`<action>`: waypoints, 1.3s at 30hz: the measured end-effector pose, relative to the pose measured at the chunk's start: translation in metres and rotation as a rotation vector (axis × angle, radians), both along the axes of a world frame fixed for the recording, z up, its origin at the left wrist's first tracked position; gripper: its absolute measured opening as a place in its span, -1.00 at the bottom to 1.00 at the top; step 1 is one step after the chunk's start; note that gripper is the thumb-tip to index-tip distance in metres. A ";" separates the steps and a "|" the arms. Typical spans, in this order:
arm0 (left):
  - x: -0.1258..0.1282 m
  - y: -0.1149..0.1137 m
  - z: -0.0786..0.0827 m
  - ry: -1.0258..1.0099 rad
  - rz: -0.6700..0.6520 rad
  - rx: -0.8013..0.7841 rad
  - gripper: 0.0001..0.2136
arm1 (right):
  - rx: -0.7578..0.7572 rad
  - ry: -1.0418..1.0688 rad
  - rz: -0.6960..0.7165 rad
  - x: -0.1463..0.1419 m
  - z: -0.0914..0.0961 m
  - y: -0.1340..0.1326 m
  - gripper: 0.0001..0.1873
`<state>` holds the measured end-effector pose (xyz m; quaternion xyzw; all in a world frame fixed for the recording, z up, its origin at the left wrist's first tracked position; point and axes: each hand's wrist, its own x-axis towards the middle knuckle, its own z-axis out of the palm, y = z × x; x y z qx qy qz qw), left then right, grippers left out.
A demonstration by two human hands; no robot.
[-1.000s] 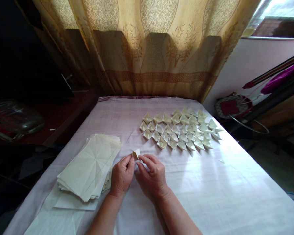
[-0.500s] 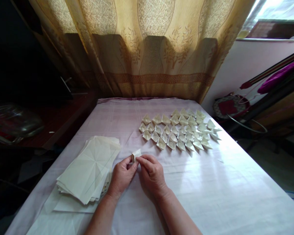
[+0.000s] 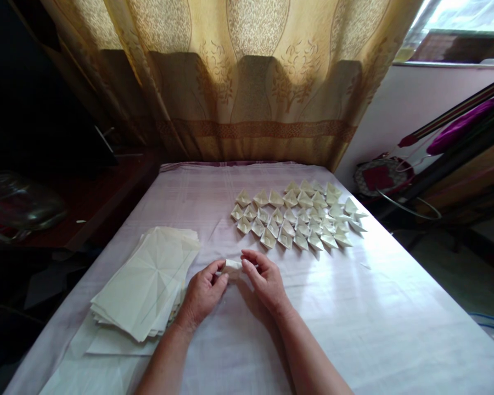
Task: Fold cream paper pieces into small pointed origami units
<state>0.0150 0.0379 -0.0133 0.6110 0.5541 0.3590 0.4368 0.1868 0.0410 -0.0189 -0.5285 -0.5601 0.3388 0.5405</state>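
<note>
— Left fingers (image 3: 218,267) are clamped on a folded paper piece (image 3: 233,265). And the right fingers (image 3: 253,256)?

— Parted at its right end. Their pinch has just been loosened, so it seems carried mainly by the left, beside the paper stack (image 3: 148,280).

Sm. folded paper pc. (image 3: 233,265), off-wht
</note>
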 end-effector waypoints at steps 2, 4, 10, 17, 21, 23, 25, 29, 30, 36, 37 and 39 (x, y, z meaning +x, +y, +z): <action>0.000 -0.001 0.000 0.026 0.008 0.033 -0.63 | 0.008 -0.012 0.043 -0.001 0.004 -0.002 -0.72; 0.001 -0.001 0.001 0.061 -0.004 0.055 -0.63 | 0.033 -0.035 0.087 -0.002 0.007 -0.004 -0.77; 0.004 -0.003 0.008 0.150 -0.041 0.064 -0.63 | 0.044 -0.046 0.153 -0.006 0.010 -0.006 -0.87; 0.003 -0.004 0.007 0.157 -0.024 0.070 -0.63 | 0.048 -0.041 0.141 -0.008 0.011 -0.006 -0.85; 0.004 -0.004 0.009 0.174 -0.043 0.065 -0.63 | 0.053 -0.054 0.137 -0.009 0.011 -0.006 -0.86; 0.004 -0.004 0.012 0.181 -0.054 0.065 -0.63 | 0.051 -0.056 0.137 -0.009 0.012 -0.006 -0.84; 0.005 -0.004 0.015 0.182 -0.066 0.075 -0.64 | 0.042 -0.055 0.140 -0.008 0.013 -0.006 -0.82; 0.005 -0.004 0.015 0.171 -0.073 0.079 -0.65 | 0.010 -0.036 0.145 -0.009 0.014 -0.006 -0.81; 0.005 -0.004 0.014 0.169 -0.071 0.075 -0.66 | 0.000 -0.024 0.143 -0.009 0.014 -0.006 -0.80; 0.003 -0.003 0.008 0.140 -0.074 0.056 -0.69 | -0.088 0.097 0.126 -0.011 0.009 -0.005 -0.75; 0.003 -0.003 0.007 0.133 -0.078 0.048 -0.70 | -0.105 0.112 0.131 -0.011 0.009 -0.004 -0.75; 0.003 -0.003 0.007 0.117 -0.079 0.035 -0.69 | -0.118 0.130 0.133 -0.010 0.010 -0.004 -0.76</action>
